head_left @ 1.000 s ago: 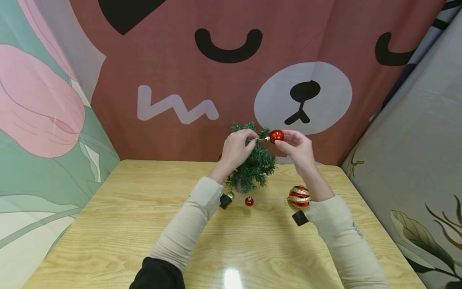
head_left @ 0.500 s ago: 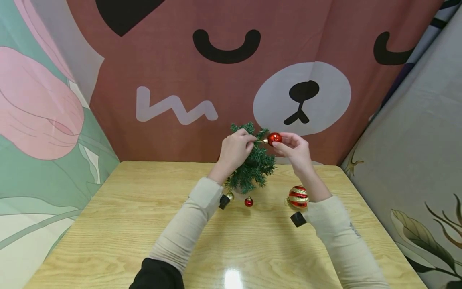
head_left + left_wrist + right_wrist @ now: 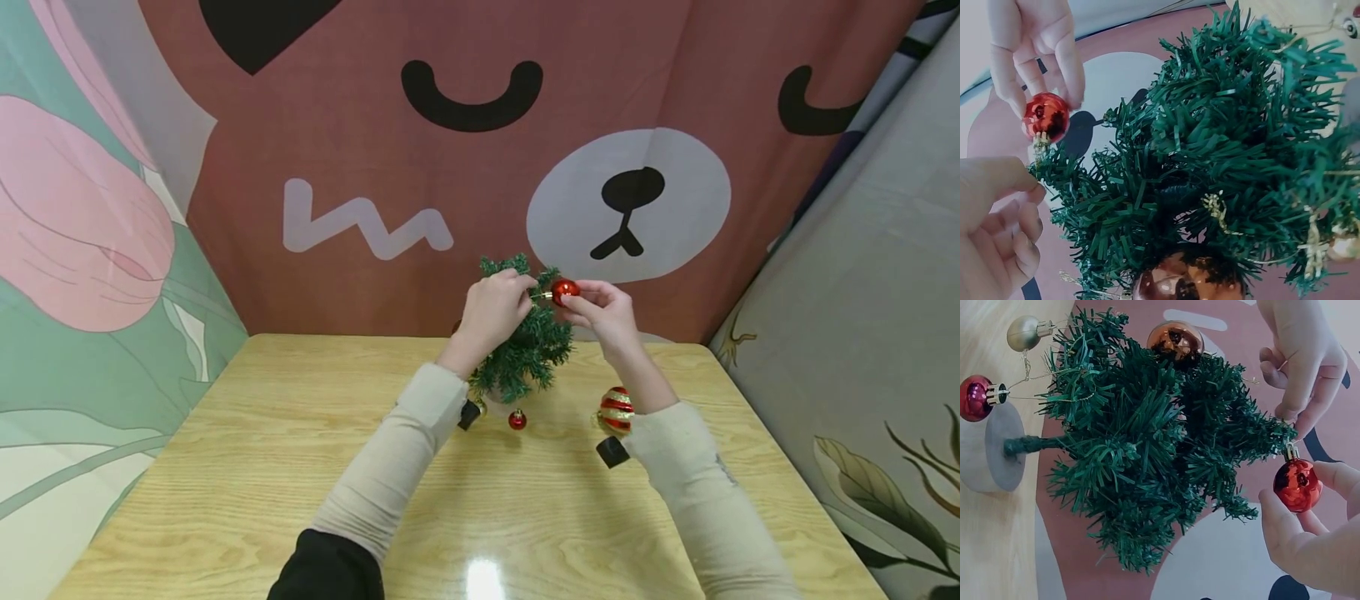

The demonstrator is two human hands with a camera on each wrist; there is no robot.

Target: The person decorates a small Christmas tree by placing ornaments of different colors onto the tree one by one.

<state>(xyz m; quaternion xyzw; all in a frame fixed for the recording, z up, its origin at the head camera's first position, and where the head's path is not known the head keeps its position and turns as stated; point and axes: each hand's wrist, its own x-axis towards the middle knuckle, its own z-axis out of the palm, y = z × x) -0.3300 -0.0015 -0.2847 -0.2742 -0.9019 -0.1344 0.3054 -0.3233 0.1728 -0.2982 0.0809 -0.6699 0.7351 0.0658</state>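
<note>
Near the top of a small artificial Christmas tree (image 3: 528,350), my right hand (image 3: 611,321) holds a shiny red bauble (image 3: 566,292) between thumb and fingers. My left hand (image 3: 491,312) pinches the bauble's gold cord at a branch tip; its fingertips partly hide the cord. In the right wrist view, the bauble (image 3: 1298,485) hangs cap up beside that tip, below my left hand (image 3: 1307,362). A copper bauble (image 3: 1175,342), a gold bauble (image 3: 1022,333) and a small dark-red bauble (image 3: 975,399) hang elsewhere on the tree.
A red-and-gold striped bauble (image 3: 617,410) lies on the wooden table (image 3: 315,433), partly behind my right sleeve. The tree stands on a round grey base (image 3: 1005,447). Black blocks (image 3: 612,452) sit at both cuffs. A printed curtain (image 3: 337,125) hangs behind the table.
My right hand has moved left and slightly down with the red bauble, bringing it closer to my left hand and the branch. My left hand stays nearly in place.
</note>
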